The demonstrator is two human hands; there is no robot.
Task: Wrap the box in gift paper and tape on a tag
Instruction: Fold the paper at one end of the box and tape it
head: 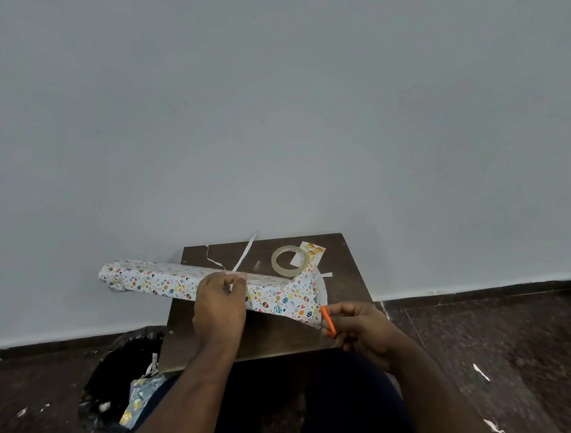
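Lying under left hand (219,300), wrapped box (180,282); scissors (328,321) in right hand (363,329).

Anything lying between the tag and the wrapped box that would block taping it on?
The tape roll lies partly over the tag, pinning its near edge. Beyond that, only paper strips lie beside the wrapped box; nothing else visible blocks the way.
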